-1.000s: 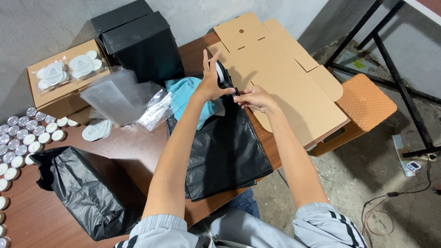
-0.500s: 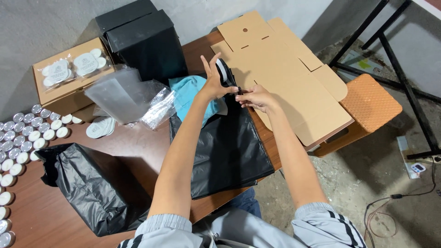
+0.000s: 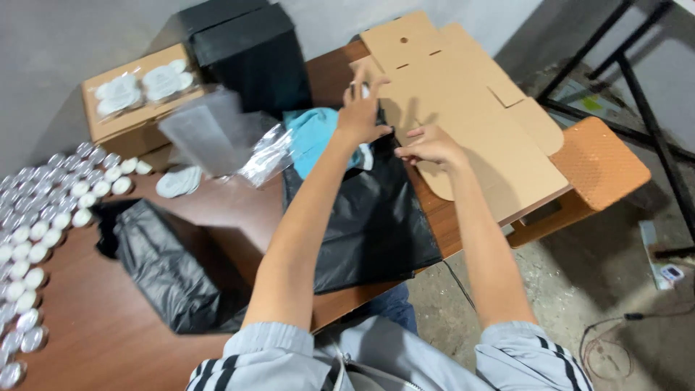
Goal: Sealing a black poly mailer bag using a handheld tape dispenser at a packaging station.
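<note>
Black plastic bag (image 3: 369, 217) flat on counter (image 3: 108, 340). My left hand (image 3: 360, 112) pinches its top edge, fingers up; right hand (image 3: 432, 147) half-curled, fingertips on bag, beside flat cardboard (image 3: 463, 94).

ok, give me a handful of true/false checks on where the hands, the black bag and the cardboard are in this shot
1. Both hands are at the top edge of the black plastic bag. True: left hand and right hand meet there.
2. The flat cardboard sheet is folded into a closed box. False: it lies unfolded, flat.
3. A teal item lies beside the left hand. True.
4. The small round silver containers sit on the person's right. False: they are at the table's left edge.
5. A second black bag lies crumpled left of the arms. True.
</note>
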